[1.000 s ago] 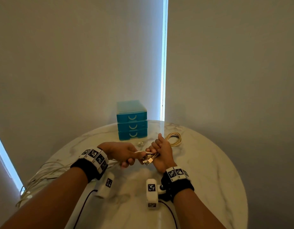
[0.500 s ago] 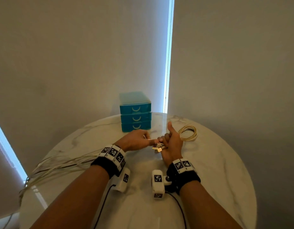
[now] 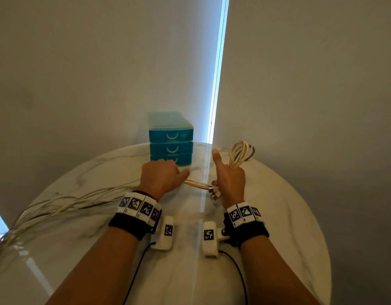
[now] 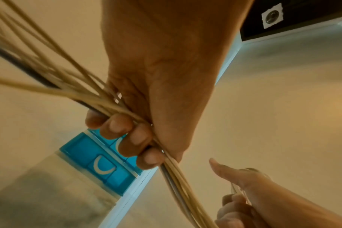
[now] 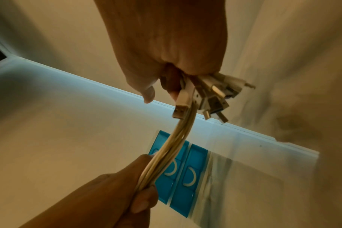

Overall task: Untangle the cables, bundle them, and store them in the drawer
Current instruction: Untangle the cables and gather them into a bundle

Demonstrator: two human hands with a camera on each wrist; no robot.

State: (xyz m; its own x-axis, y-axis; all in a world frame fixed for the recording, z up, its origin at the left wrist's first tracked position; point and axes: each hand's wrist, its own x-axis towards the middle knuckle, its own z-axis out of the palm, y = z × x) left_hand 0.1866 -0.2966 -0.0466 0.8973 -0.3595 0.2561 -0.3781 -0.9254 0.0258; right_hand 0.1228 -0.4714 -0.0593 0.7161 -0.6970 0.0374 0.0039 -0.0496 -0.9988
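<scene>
Several cream cables and a dark one run as one bunch (image 3: pixel 199 184) between my hands above the round marble table (image 3: pixel 289 205). My left hand (image 3: pixel 161 178) grips the bunch (image 4: pixel 127 111) in a fist, and the loose lengths (image 3: pixel 58 205) trail left off the table. My right hand (image 3: pixel 229 179) holds the coiled loops (image 3: pixel 241 154) and the USB plug ends (image 5: pixel 207 95), thumb pointing up. The blue three-drawer unit (image 3: pixel 170 139) stands at the table's far edge, all drawers closed.
A wall with a bright vertical gap (image 3: pixel 216 84) rises right behind the table. The table's rim (image 3: pixel 322 249) curves close on the right. Camera leads (image 3: pixel 135 271) hang from both wrists over the near side.
Both hands have risen and moved apart. The left has slid leftward along the bunch, and the right has lifted the coil up off the table.
</scene>
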